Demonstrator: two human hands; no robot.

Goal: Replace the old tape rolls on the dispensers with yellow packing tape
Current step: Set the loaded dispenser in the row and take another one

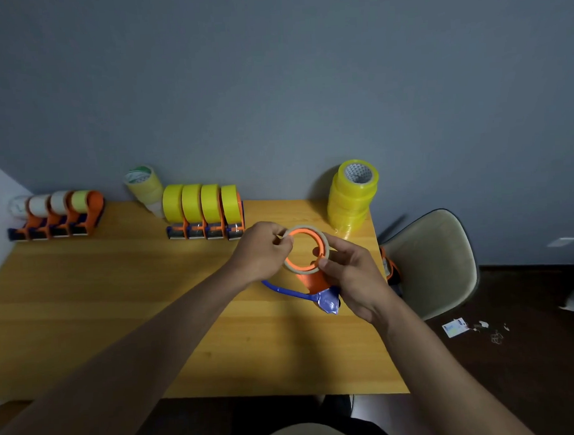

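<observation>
on the desk (119, 304) four dispensers (206, 217) are seen already reloaded in yellow, four old-roll dispensers (56, 215) are left, and a near-spent roll (305, 249) is pinched by left hand (264, 250) and right hand (352, 273) fingers on a fifth.

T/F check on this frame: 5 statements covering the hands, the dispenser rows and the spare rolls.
1. Both hands are on the dispenser over the table. True: the left hand pinches the near-empty old roll and the right hand grips the other side.
2. The middle row of dispensers carries yellow tape. True.
3. The left row of dispensers is all bright yellow. False: those rolls look white or pale.
4. The stack of yellow rolls sits at the table's left edge. False: it stands at the far right corner.
5. The chair is left of the table. False: it is on the right.
</observation>
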